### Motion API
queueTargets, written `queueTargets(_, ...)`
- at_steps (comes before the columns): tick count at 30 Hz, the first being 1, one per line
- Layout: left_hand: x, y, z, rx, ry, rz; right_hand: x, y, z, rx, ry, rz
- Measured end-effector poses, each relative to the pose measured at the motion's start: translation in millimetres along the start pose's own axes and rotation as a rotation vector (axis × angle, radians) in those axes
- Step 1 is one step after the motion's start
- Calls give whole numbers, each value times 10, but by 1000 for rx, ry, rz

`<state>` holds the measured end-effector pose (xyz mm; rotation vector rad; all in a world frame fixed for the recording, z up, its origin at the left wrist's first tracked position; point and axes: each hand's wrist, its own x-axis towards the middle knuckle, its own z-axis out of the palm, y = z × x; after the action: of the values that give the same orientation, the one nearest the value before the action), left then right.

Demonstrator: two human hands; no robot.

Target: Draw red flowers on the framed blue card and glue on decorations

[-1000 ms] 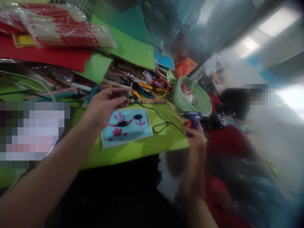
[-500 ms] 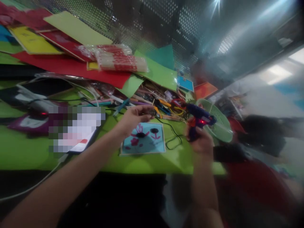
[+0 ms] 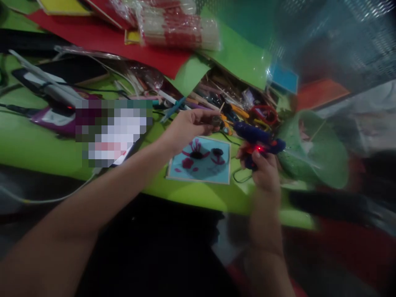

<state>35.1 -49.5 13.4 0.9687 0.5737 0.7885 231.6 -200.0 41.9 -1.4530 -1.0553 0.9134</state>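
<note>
My right hand (image 3: 265,167) is wrapped round a dark blue hot glue gun (image 3: 252,134) with a glowing red light, its nozzle pointing left. Close to that nozzle, my left hand (image 3: 193,126) pinches a small dark piece (image 3: 215,120) between its fingertips; its kind is too blurred to make out. Below both hands a light blue picture card (image 3: 213,172) with a pale border lies on the green tabletop. Dark pink flower shapes and black ovals decorate it. The gun's thin black cord (image 3: 238,177) loops beside the card.
A pale green basket (image 3: 324,152) stands at the right. Behind my hands lie pens, scissors (image 3: 239,110) and coloured sheets, with a plastic-wrapped bundle of sticks (image 3: 182,31) on top. To the left are a partly blurred-out phone (image 3: 123,132), its white cable (image 3: 62,200) and a purple device (image 3: 52,121).
The glue gun's nozzle has come nearer to the small piece in my left hand. My view has tilted down and closer, shifting the table in the picture.
</note>
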Motion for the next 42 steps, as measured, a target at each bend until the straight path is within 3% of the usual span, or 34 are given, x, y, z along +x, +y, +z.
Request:
queueTargets(8,-1,-52,-35,49,-15,-13,-8,12,7,8,-55,-54)
queueTargets(42,-5,-50,-4,25,-27,21,-9,-19,68,-21,-39,34)
